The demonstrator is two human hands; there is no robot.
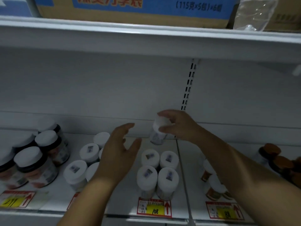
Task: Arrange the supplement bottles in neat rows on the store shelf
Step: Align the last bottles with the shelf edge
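My right hand (177, 126) grips a white-capped supplement bottle (158, 132) by its cap, tilted, just above the white shelf (123, 201) near the back wall. My left hand (118, 152) hovers open, fingers spread, over a group of white-capped bottles (75, 172) and hides some of them. In front of the held bottle stands a tidy block of several white-capped bottles (157, 170), two rows deep.
Larger dark jars with white lids (32, 160) stand at the left. Under my right forearm are orange-labelled bottles (213, 185), and brown-lidded jars (276, 159) sit far right. Price tags (154, 208) line the shelf edge. A cardboard carton (130, 8) rests on the shelf above.
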